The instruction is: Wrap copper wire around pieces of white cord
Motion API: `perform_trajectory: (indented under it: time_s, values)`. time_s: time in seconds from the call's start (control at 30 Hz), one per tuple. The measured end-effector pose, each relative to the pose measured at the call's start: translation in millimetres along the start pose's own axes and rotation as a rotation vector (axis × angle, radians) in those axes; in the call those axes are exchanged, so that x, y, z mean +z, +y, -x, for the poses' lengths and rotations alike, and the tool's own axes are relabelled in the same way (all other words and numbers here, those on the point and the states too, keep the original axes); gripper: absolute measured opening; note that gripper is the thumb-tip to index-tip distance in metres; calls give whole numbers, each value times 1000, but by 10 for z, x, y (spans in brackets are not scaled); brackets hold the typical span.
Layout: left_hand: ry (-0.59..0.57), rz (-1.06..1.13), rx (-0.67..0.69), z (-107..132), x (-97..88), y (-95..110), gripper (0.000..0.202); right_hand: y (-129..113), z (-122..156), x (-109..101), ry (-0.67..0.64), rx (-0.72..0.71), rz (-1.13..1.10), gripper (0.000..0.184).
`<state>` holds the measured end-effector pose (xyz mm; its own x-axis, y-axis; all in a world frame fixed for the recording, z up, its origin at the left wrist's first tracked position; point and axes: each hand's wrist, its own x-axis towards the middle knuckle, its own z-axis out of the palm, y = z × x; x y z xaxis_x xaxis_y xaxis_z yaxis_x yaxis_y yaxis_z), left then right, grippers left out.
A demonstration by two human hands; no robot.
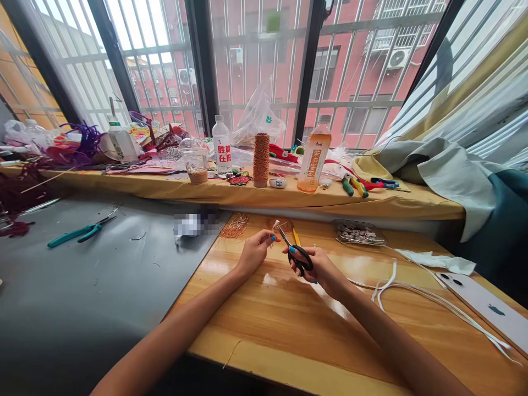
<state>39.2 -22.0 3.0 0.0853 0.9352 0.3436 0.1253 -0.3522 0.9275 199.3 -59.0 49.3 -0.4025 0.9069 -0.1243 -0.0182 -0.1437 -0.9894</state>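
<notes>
My left hand point(256, 250) is closed in a pinch on a small bundle of pale thread point(275, 225), too small to make out fully. Wrapped in my right hand point(322, 267) is a pair of scissors point(303, 261) with black handles; the blades point up and left, close beside the thread. Whether they touch it I cannot tell. Both hands are above the wooden tabletop point(247, 324). Just behind them lies a yellow-handled tool point(296, 236), and a pile of orange and white thread scraps point(236, 225) sits to the left.
A clear tray of small pieces point(358, 232), white cords point(412, 291) and a phone point(490, 308) lie on the right. Teal pliers point(82, 234) rest on the grey mat at left. The cloth-covered ledge behind carries a twine cone point(261, 159), a tea bottle point(314, 157) and a water bottle point(221, 146).
</notes>
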Motion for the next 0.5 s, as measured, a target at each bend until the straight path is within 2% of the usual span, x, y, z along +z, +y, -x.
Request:
perform_trajectory:
  time_s: [0.5]
  values:
    - [-1, 3, 2, -14, -3, -35, 25, 61, -27, -5, 3, 8, 38, 32]
